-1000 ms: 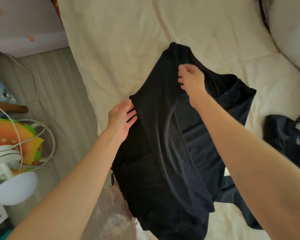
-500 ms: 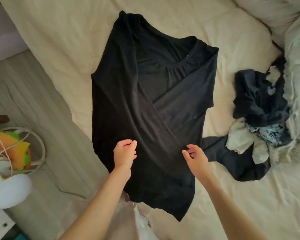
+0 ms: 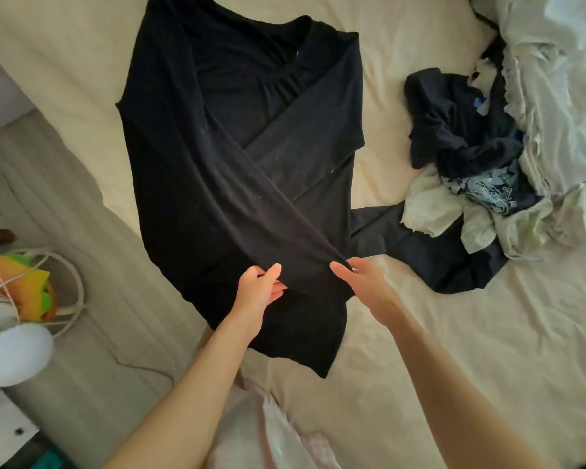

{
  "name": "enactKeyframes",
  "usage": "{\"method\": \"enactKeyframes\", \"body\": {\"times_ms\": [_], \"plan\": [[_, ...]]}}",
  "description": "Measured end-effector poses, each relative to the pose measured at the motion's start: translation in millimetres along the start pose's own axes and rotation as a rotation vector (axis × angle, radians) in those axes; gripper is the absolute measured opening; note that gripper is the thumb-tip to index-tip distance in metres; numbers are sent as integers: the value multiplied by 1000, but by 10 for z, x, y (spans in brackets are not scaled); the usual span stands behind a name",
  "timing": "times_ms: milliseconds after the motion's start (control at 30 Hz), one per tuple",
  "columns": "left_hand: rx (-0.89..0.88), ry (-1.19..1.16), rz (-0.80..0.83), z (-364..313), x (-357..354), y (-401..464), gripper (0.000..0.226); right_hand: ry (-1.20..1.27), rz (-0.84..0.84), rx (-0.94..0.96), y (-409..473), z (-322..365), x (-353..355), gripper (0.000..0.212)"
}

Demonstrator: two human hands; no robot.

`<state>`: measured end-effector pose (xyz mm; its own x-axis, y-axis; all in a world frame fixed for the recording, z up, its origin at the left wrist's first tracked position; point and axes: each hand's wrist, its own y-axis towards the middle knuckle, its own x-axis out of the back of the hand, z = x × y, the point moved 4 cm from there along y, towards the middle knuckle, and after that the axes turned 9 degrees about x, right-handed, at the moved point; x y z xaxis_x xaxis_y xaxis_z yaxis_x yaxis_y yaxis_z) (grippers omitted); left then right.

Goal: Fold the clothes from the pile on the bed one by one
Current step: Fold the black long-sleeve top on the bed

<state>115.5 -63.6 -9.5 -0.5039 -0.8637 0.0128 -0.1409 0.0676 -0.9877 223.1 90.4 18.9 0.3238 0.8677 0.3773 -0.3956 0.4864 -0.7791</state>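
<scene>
Left hand (image 3: 259, 290): thumb on top, fingers curled beneath, pinching folded edge of black shirt (image 3: 217, 157). Right hand (image 3: 359, 284): thumb and fingers pinching same edge further right. Shirt spread on cream bed (image 3: 454, 333), sides folded across. Unfolded pile (image 3: 471, 170) well right. No readable writing.

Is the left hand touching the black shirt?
Touching. The head view shows the left hand pinching the black shirt at its folded lower edge.
</scene>
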Motion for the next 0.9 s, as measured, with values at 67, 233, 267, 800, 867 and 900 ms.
{"method": "enactKeyframes", "body": {"times_ms": [67, 233, 267, 800, 867, 900], "plan": [[-21, -41, 37, 67, -22, -44, 27, 17, -47, 36, -54, -73, 13, 29], [-34, 14, 10, 210, 14, -73, 31, 49, -116, -12, -137, -337, -41, 18], [-38, 41, 10, 230, 25, -65, 31, 59, -123, -23, -152, -397, -68, 17], [-221, 221, -341, 206, 1175, 225, 24, -165, -505, -127, -451, -672, -290, 29], [-247, 215, -416, 74, 1453, 289, 30, -347, -590, 119, -542, -537, -412, 30], [-264, 218, -437, -16, 1559, 320, 33, -441, -600, 257, -568, -462, -516, 32]]}}
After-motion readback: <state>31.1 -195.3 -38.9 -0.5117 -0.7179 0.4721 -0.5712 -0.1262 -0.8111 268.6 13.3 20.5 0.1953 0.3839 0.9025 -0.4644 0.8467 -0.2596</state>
